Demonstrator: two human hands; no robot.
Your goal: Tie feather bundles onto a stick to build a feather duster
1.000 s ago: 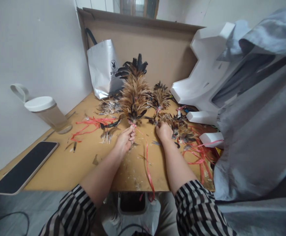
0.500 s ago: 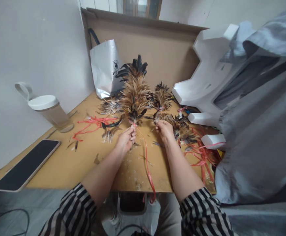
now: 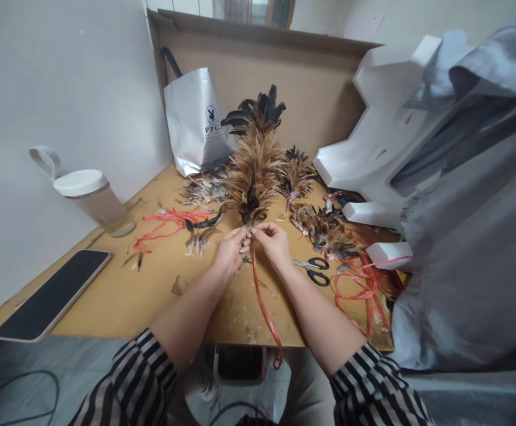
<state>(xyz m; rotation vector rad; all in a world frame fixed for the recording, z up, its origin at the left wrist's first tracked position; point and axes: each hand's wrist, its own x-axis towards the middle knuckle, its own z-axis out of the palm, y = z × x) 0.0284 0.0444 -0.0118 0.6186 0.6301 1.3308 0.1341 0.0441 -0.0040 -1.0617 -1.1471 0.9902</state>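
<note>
A tall feather duster (image 3: pixel 258 160), brown with black feathers at its far tip, lies on the table pointing away from me. My left hand (image 3: pixel 232 247) is closed around its near end. Right beside it, my right hand (image 3: pixel 273 244) pinches at the base of the feathers, fingertips touching the left ones; a small brown feather seems to be in the pinch, mostly hidden. From between the hands a red plastic strip (image 3: pixel 260 290) runs down over the table's front edge. Black-handled scissors (image 3: pixel 318 271) lie by my right wrist.
Loose brown feathers (image 3: pixel 324 228) and tangled red strips (image 3: pixel 360 290) lie at the right, more red strips (image 3: pixel 164 222) at the left. A phone (image 3: pixel 54 293), a lidded cup (image 3: pixel 93 201), a silver bag (image 3: pixel 193 124) and a white foam piece (image 3: pixel 360 136) stand about.
My right hand has moved left from the feather pile to the duster's near end, meeting my left hand. The scissors it covered now show. The view has shifted slightly.
</note>
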